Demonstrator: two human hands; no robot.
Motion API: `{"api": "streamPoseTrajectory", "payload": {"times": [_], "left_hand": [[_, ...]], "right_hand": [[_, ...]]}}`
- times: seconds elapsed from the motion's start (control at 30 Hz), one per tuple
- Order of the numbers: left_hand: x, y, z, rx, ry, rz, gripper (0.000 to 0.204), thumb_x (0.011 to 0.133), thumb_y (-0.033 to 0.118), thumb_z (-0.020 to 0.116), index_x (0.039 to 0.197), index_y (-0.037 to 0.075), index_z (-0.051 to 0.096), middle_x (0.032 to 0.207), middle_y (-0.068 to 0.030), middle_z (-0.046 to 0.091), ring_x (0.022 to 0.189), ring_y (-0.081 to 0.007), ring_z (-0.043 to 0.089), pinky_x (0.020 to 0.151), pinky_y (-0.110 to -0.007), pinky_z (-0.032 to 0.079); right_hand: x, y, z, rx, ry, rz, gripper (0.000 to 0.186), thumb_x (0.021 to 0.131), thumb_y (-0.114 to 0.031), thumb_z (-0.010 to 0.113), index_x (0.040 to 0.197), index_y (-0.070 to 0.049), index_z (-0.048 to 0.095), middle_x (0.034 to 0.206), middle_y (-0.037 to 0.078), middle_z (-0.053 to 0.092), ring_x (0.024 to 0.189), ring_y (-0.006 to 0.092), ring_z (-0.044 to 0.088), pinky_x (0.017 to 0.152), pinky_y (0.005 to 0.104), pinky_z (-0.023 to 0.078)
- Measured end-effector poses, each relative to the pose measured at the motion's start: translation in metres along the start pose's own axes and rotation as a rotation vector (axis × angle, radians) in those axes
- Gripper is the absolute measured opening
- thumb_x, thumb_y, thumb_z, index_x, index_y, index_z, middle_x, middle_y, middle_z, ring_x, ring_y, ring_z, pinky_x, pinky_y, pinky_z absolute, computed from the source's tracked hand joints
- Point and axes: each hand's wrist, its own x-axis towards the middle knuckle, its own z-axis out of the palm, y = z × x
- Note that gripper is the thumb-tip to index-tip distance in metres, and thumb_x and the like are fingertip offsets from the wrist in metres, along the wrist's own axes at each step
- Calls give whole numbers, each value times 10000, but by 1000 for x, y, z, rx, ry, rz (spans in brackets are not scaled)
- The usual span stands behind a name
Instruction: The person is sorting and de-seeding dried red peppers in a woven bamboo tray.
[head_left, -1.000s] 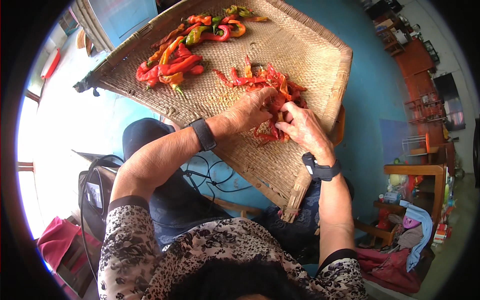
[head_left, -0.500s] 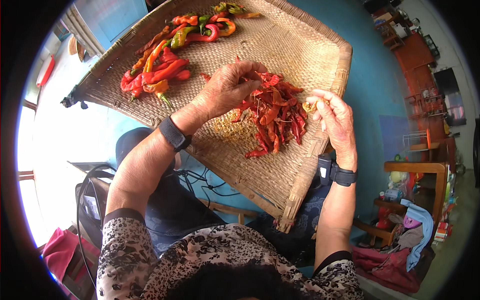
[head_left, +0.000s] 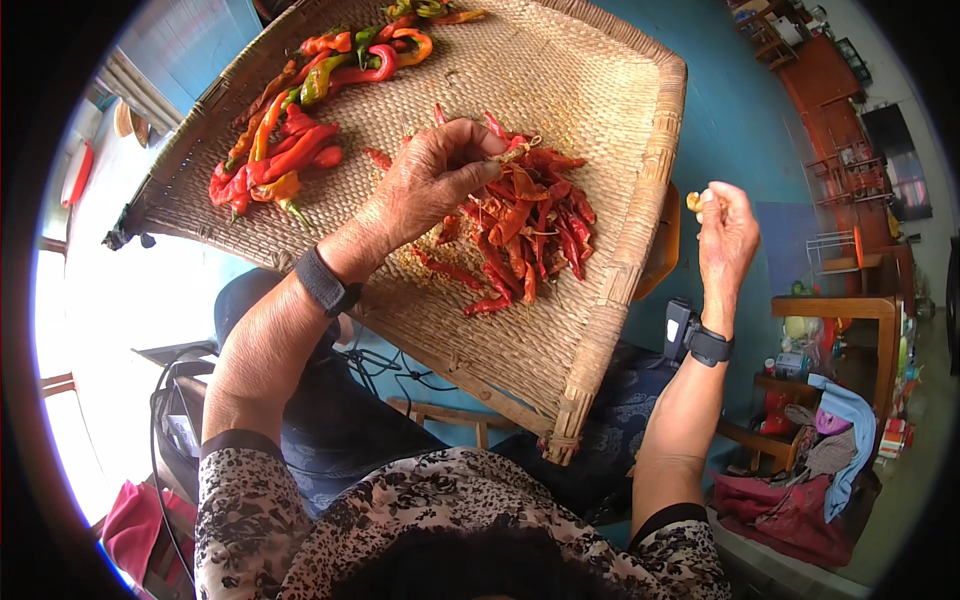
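Observation:
My left hand [head_left: 435,180] is closed in a pinch over the woven basket tray [head_left: 500,350], holding a shrivelled tan-brown dried chili [head_left: 517,150] between thumb and fingertips. Just beneath and right of it lies a pile of dried red chilies [head_left: 525,225], with loose yellow seeds [head_left: 410,262] scattered on its left. My right hand [head_left: 728,230] is out past the tray's right edge, above the blue floor. Its fingertips pinch a small yellowish, crumpled piece [head_left: 694,202], whose exact kind I cannot make out.
Fresh red, orange and green peppers [head_left: 290,150] lie along the tray's far left. An orange-yellow container [head_left: 660,250] shows partly behind the tray's right edge. A wooden chair [head_left: 840,308] with clothes [head_left: 790,510] stands at right. Black cables [head_left: 385,368] hang below the tray.
My right hand has moved right, off the tray, with the yellowish piece. My left hand has shifted slightly left and down, and a tan dried chili now shows in its pinch.

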Motion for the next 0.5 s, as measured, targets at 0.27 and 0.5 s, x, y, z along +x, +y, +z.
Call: {"api": "streamPoseTrajectory", "payload": {"times": [0.27, 0.5], "left_hand": [[4, -1, 25, -141, -106, -21, 104, 924, 93, 613, 1001, 36, 572, 863, 26, 590, 804, -47, 561, 717, -206, 484], [-4, -14, 38, -231, -199, 22, 128, 933, 116, 605, 1013, 24, 567, 830, 24, 596, 774, -45, 556, 682, -210, 480]], "right_hand": [[-32, -40, 28, 149, -520, -20, 315, 872, -215, 685, 1101, -7, 623, 757, 20, 622, 656, 76, 542, 586, 248, 451], [-49, -68, 67, 487, -720, 142, 168, 879, -122, 670, 989, -3, 625, 742, -11, 608, 650, 39, 525, 579, 197, 437]]}}
